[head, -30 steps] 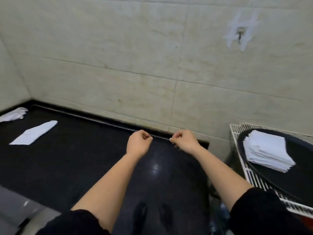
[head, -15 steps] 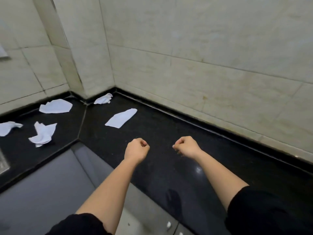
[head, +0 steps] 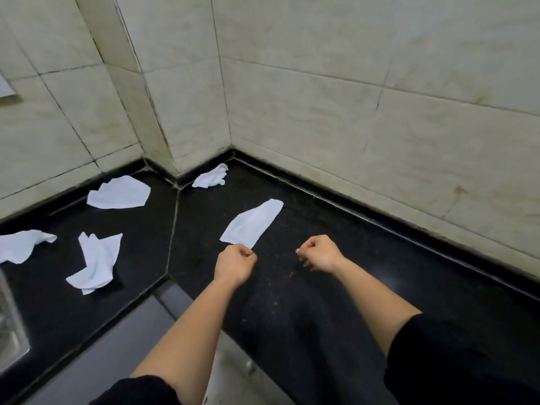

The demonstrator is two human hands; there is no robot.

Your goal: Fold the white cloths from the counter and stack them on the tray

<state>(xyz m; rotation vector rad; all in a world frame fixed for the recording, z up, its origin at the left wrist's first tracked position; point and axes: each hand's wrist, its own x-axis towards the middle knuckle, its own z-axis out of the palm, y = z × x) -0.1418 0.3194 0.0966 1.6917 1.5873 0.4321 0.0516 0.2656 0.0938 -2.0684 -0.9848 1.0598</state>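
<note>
Several white cloths lie on the black counter [head: 336, 258]. A flat, half-folded cloth [head: 252, 223] lies just beyond my hands. A crumpled cloth [head: 211, 176] sits in the wall corner. Three more are spread to the left: a flat one [head: 119, 192], a twisted one [head: 96, 263] and one at the left edge [head: 20, 244]. My left hand [head: 235, 263] is a closed fist at the near corner of the half-folded cloth; I cannot tell whether it touches it. To the right, apart from the cloth, my right hand [head: 320, 254] is also closed on nothing. The tray is out of view.
Tiled walls [head: 350, 97] bound the L-shaped counter at the back and left. A metal sink edge [head: 8, 325] shows at the far left. The counter's front edge [head: 163, 280] runs below my left forearm, with grey floor [head: 102, 352] beneath it.
The view has swung left, so the tray with its stacked cloths has gone out of sight and more loose cloths have appeared. Both fists stay closed and are now nearer the half-folded cloth.
</note>
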